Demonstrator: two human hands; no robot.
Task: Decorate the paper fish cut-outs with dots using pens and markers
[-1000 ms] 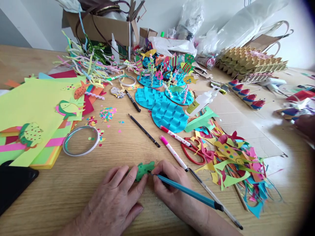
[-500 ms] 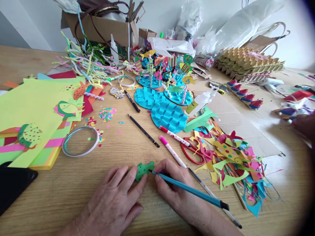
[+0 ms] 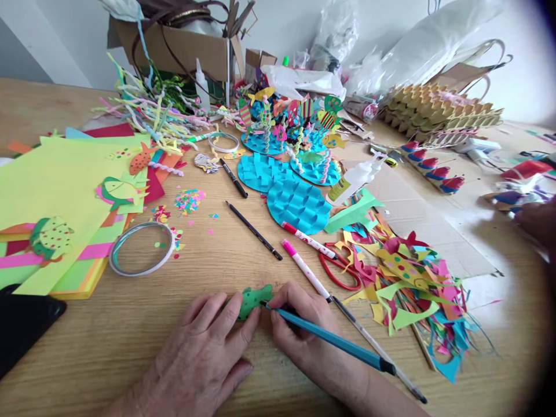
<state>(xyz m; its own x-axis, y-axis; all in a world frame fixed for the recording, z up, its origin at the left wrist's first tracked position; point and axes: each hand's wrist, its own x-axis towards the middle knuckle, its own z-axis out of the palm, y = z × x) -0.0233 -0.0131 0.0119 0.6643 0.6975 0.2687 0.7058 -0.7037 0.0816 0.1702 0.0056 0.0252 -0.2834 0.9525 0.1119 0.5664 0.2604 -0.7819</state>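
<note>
A small green paper shape [image 3: 252,300] with darker dots lies on the wooden table at the lower middle. The spread fingers of my left hand [image 3: 208,341] rest on its left part and lower edge, pressing it flat. My right hand [image 3: 304,333] is closed round a blue pen [image 3: 334,338], whose dark tip touches the right part of the green shape. The pen's black end points down to the right. My left fingertips cover part of the shape's left end.
Beyond my hands lie a black pencil [image 3: 253,230], two pink-and-white markers, red scissors [image 3: 341,272] and round blue paper pieces [image 3: 298,205]. Paper scraps [image 3: 408,278] are at right, coloured sheets [image 3: 65,191] and a tape roll [image 3: 142,249] at left. Another person's hand [image 3: 538,223] shows at the right edge.
The pen tip and my right hand have shifted slightly left across the green shape. My left hand stays in place.
</note>
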